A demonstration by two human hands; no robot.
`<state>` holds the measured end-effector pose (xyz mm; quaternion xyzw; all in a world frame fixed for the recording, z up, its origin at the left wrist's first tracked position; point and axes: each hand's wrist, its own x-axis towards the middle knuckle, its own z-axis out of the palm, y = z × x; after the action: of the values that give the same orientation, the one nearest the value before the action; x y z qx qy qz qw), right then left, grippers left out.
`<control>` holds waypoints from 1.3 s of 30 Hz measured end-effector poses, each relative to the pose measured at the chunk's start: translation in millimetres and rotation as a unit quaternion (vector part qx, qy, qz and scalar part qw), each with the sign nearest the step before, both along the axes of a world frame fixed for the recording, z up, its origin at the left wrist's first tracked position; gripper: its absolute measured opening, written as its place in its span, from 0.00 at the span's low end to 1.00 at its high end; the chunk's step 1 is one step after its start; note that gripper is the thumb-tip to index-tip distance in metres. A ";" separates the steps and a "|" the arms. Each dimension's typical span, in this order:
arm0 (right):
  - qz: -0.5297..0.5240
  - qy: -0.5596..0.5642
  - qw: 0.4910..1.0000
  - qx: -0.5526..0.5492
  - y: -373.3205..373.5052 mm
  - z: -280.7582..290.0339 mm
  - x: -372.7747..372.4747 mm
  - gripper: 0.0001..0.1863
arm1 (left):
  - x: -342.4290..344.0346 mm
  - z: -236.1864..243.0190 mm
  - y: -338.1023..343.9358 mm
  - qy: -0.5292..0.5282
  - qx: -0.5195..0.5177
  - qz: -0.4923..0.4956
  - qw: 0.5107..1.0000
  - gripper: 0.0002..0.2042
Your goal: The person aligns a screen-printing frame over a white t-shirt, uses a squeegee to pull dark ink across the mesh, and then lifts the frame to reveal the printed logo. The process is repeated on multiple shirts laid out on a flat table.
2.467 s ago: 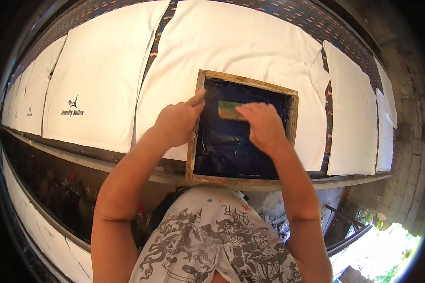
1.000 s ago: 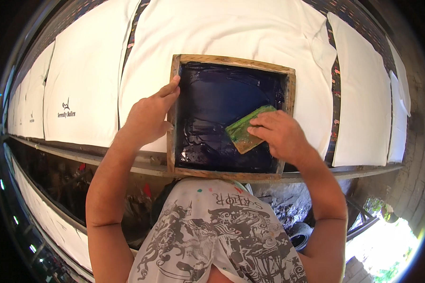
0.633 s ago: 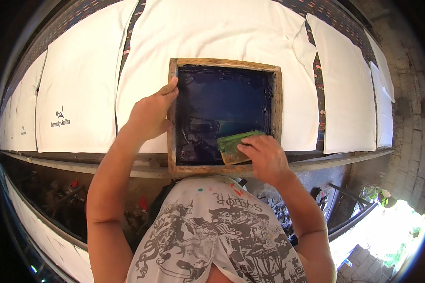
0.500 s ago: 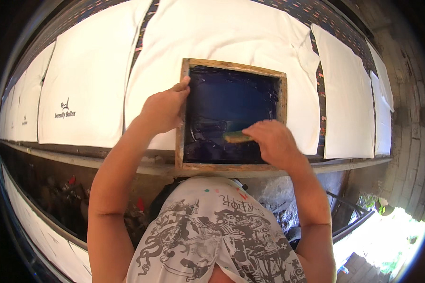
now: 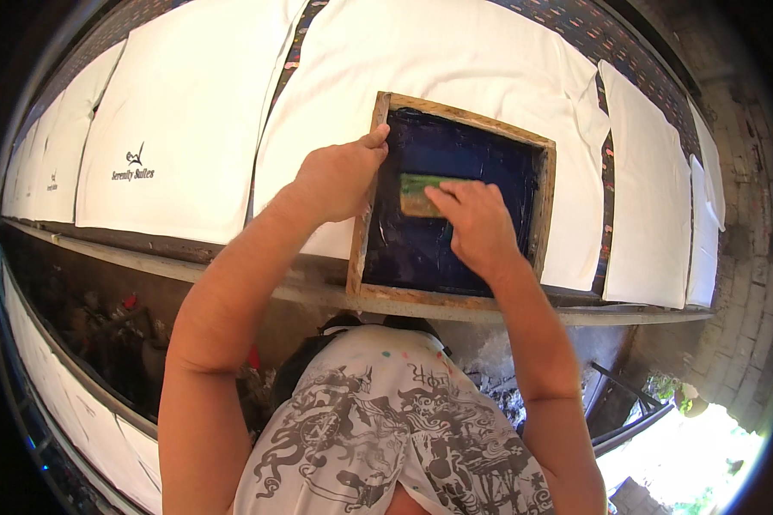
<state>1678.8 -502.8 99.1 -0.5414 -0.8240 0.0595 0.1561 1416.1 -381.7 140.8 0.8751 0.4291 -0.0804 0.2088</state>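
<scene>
My left hand (image 5: 343,176) grips the left side of a wooden screen frame (image 5: 545,215), whose mesh is coated with dark blue ink (image 5: 429,257). My right hand (image 5: 481,223) holds a small green and tan squeegee (image 5: 414,206) on the ink, around the middle-left of the screen, fingers bent over its upper face. The frame lies slightly turned on a white cloth (image 5: 421,51) at the near edge of the long bench. What lies under the screen is hidden.
More white cloths (image 5: 644,180) lie in a row either side, some on the left with dark prints (image 5: 133,176). A patterned bench top shows between them. The bench's near rail (image 5: 146,257) runs across in front of me. Another cloth-covered surface (image 5: 86,378) is at lower left; paving is at right.
The squeegee and my right hand have moved from the screen's lower right up and left toward its middle. My left hand stays on the frame, which appears higher and more turned in view.
</scene>
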 end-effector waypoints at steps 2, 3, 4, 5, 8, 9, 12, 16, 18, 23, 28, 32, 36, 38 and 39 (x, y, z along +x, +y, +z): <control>0.012 0.013 1.000 0.016 -22.0 0.4 -6.6 0.31 | -0.6 -0.7 -1.3 -0.007 0.000 0.000 1.000 0.41; 0.015 0.013 1.000 0.011 -32.8 2.7 -10.0 0.32 | -1.8 -3.2 -2.5 -0.012 0.002 -0.001 1.000 0.41; 0.013 0.006 1.000 0.006 -42.3 5.3 -11.0 0.32 | -1.0 -2.0 -2.1 -0.019 0.007 -0.004 1.000 0.41; 0.014 -0.002 1.000 0.000 -49.1 3.7 -11.7 0.32 | -0.8 -2.3 -0.6 -0.016 0.002 -0.006 1.000 0.41; 0.023 -0.012 0.999 -0.019 -55.1 15.6 -11.3 0.29 | 1.7 0.3 1.5 0.001 -0.002 -0.007 1.000 0.41; 0.029 -0.005 0.999 -0.032 -52.5 23.3 -9.5 0.28 | 3.0 0.6 1.9 0.009 -0.001 -0.004 1.000 0.41; 0.037 0.035 0.997 -0.064 -30.1 36.7 4.7 0.23 | 5.8 0.2 2.0 0.012 0.006 -0.006 1.000 0.41; 0.040 0.072 0.993 -0.091 28.1 49.4 26.4 0.20 | 7.0 4.4 1.0 0.019 0.000 0.005 1.000 0.42; 0.027 0.073 0.994 -0.074 52.7 44.7 38.2 0.21 | 7.4 5.8 0.5 0.012 -0.006 0.007 1.000 0.42; 0.005 0.073 0.994 -0.082 93.7 38.6 45.5 0.22 | 7.2 3.1 -2.6 0.004 -0.010 0.028 1.000 0.41; 0.125 0.054 0.990 -0.046 98.9 24.6 35.8 0.22 | 6.8 -5.7 -5.3 -0.027 -0.010 0.046 0.999 0.41; 0.226 0.058 0.971 -0.046 91.1 21.1 36.6 0.21 | 9.9 -4.4 -6.3 -0.022 -0.019 0.065 0.997 0.42; 0.279 0.078 0.956 -0.042 85.5 15.2 63.2 0.21 | 17.8 10.4 -6.8 -0.009 -0.040 0.079 0.996 0.43; 0.288 0.084 0.953 -0.046 82.2 13.6 77.9 0.21 | 20.8 15.2 -7.7 0.002 -0.047 0.082 0.996 0.44; 0.291 0.087 0.951 -0.049 79.6 13.2 85.5 0.21 | 21.2 17.8 -8.4 0.011 -0.047 0.079 0.996 0.44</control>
<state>1764.4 -423.2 112.3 -0.2776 -0.9252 0.1892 0.1766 1437.3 -390.1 158.6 0.8270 0.4947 -0.0934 0.2504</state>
